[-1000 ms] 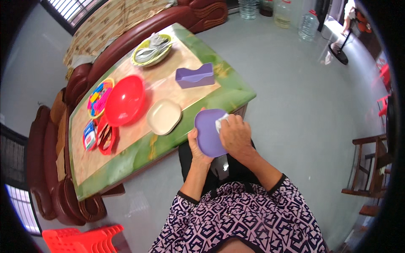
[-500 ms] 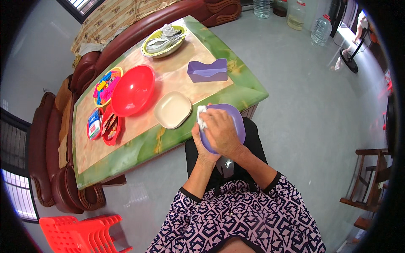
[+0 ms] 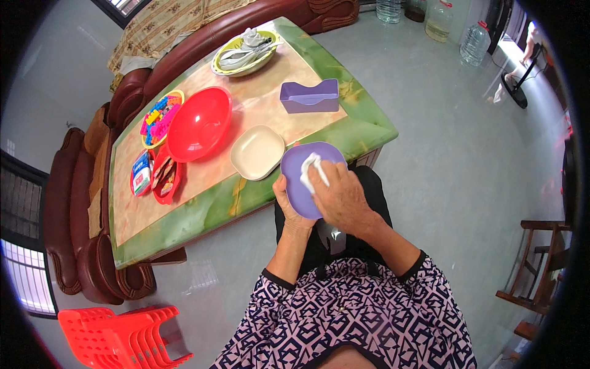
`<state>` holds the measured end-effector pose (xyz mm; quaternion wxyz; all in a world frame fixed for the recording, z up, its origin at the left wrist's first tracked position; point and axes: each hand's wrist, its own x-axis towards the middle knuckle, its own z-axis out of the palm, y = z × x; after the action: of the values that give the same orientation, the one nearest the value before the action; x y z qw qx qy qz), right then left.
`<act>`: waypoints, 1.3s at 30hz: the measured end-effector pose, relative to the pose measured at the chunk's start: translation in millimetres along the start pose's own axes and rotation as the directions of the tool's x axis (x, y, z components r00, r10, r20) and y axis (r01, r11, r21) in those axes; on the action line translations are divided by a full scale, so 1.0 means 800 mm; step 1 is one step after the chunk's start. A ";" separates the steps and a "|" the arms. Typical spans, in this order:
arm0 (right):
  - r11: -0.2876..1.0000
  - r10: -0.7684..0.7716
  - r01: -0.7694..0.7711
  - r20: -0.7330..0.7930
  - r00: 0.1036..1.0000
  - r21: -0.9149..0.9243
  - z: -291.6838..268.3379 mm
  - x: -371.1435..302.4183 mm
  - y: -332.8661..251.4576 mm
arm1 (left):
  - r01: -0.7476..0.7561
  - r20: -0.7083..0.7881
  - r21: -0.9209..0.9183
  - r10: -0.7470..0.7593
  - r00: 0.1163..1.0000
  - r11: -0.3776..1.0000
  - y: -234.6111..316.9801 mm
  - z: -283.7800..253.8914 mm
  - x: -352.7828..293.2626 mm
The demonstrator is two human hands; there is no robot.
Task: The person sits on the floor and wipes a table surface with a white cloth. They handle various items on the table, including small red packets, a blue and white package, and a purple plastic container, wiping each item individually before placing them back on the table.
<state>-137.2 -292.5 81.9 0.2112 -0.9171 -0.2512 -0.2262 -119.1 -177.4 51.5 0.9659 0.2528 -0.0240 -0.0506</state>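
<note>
A purple rounded-square plate point(image 3: 296, 166) is tilted up over my lap, just off the table's near edge. My left hand point(image 3: 292, 209) grips its lower left side, the thumb on the rim and the other fingers hidden beneath. Pinched in my right hand point(image 3: 342, 195) is a crumpled white cloth or tissue point(image 3: 314, 171), pressed against the plate's inner face. On the table close by lies a cream plate point(image 3: 258, 152) of similar shape, left of the purple one. Farther off stands a purple open box point(image 3: 309, 97) with a dipped front.
The green-edged table point(image 3: 258, 195) also bears a red bowl point(image 3: 200, 123), a basket of colourful toy blocks point(image 3: 161, 119), red dishes with packets point(image 3: 165, 178), and a yellow-rimmed bowl of spoons point(image 3: 246, 55). Red stools point(image 3: 123, 335) are stacked at lower left; wooden chairs point(image 3: 538, 270) stand right.
My right hand has moved the white cloth from the plate's left rim toward its middle. More of the plate's inner face now shows, and my left hand stays on its lower left side.
</note>
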 end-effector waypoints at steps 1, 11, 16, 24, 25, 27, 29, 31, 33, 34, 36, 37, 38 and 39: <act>0.998 -0.059 0.060 -0.023 0.998 0.026 0.007 -0.007 -0.001 | 0.016 0.009 -0.018 -0.015 1.000 1.000 0.000 -0.003 0.000; 0.979 0.121 -0.091 -0.163 0.979 0.182 0.028 0.015 0.001 | 0.104 0.055 -0.169 -0.096 0.994 0.980 -0.008 -0.008 -0.009; 0.904 -0.155 0.125 0.042 0.987 0.409 0.030 0.003 -0.009 | 0.076 0.013 -0.083 -0.076 0.997 0.994 0.001 -0.021 -0.007; 0.979 -0.100 0.092 0.035 0.994 0.180 -0.003 -0.006 0.040 | -0.039 0.026 0.077 0.038 0.999 0.996 0.018 -0.003 -0.007; 0.999 -0.034 0.034 0.012 0.999 0.007 -0.006 0.006 0.039 | -0.033 0.051 0.092 0.029 0.998 0.995 0.019 0.003 -0.007; 0.972 -0.065 0.079 0.071 0.995 -0.223 0.000 0.005 0.039 | -0.036 0.055 0.131 0.029 0.998 0.991 0.013 0.003 -0.006; 0.924 -0.104 0.138 0.115 0.988 -0.355 0.004 0.000 0.035 | -0.064 0.049 0.160 0.057 0.997 0.985 0.012 -0.001 -0.002; 0.958 -0.093 0.149 0.226 0.970 -0.245 0.002 -0.015 0.024 | -0.078 0.030 0.182 0.074 0.997 0.980 0.012 -0.002 0.001; 0.993 -0.077 0.104 0.341 0.937 -0.061 0.001 -0.030 0.015 | -0.067 0.020 0.171 0.064 0.998 0.983 0.013 -0.001 -0.001; 0.995 -0.093 0.078 0.331 0.939 0.057 -0.001 -0.033 0.013 | -0.049 0.021 0.150 0.046 0.999 0.987 0.013 0.000 -0.002; 0.956 -0.122 0.029 0.306 0.944 0.290 -0.005 -0.036 0.011 | -0.023 0.022 0.126 0.021 1.000 0.992 0.014 -0.001 -0.004; 0.901 -0.155 0.018 0.283 0.947 0.433 -0.003 -0.036 0.011 | -0.015 0.025 0.126 0.011 1.000 0.992 0.015 -0.002 -0.002; 0.881 -0.154 0.030 0.226 0.962 0.472 -0.003 -0.034 0.011 | -0.007 0.029 0.127 0.003 1.000 0.992 0.016 -0.003 -0.001; 0.859 -0.150 0.044 0.169 0.974 0.510 -0.003 -0.029 0.013 | -0.016 0.035 0.097 0.012 0.999 0.995 0.014 -0.004 -0.001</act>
<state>-150.3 -310.1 69.0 0.4042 -0.8346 -0.3678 -0.0687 -118.8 -166.2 54.5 0.9522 0.2986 -0.0448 -0.0468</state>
